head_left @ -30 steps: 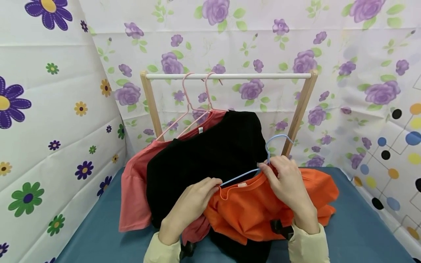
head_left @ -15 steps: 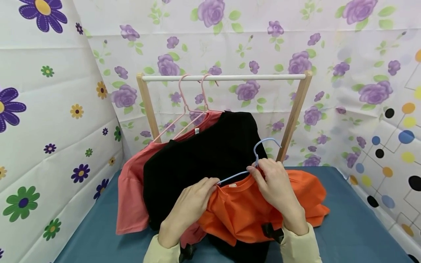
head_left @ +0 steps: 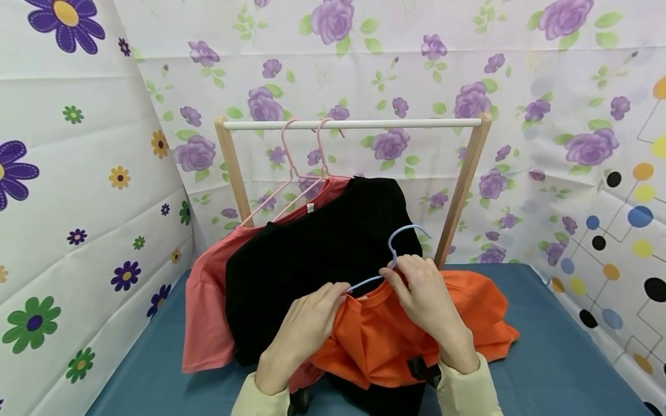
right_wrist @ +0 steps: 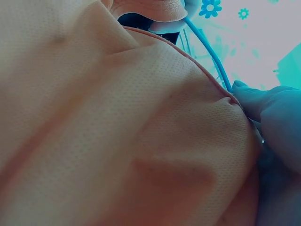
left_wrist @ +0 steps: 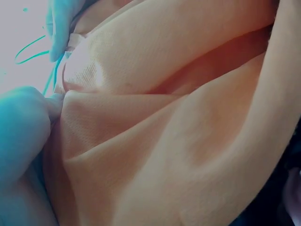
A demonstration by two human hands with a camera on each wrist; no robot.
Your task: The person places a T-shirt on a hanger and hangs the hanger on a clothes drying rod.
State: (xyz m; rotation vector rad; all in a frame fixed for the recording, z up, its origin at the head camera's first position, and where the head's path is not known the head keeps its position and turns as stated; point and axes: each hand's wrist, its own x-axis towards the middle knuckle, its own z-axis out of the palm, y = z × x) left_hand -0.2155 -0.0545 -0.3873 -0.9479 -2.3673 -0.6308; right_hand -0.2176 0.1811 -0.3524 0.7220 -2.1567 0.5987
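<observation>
A light blue clothes hanger (head_left: 391, 241) tilts in front of the rack, its hook up and pointing right. The orange shirt (head_left: 385, 346) drapes below it, neckline along the hanger's arm. My left hand (head_left: 304, 326) pinches the neckline and the hanger's left part between thumb and fingers. With my right hand (head_left: 429, 300) I pinch the collar and hanger just below the hook. In the right wrist view, the hanger's arm (right_wrist: 209, 52) runs from the thumb along the shirt's collar edge. The hanger's right part is hidden by the shirt and right hand.
Behind the hands stands a rack with a white rail (head_left: 395, 123) and wooden posts. On it hang two pink hangers (head_left: 283, 150), a pink shirt (head_left: 208, 323) and a black shirt (head_left: 312, 248). The blue table surface (head_left: 551, 346) meets patterned cloth walls.
The hanger's hook and my right hand have moved left and slightly down, closer to my left hand. Less of the hanger's arm shows between the hands. The camera view has shifted slightly.
</observation>
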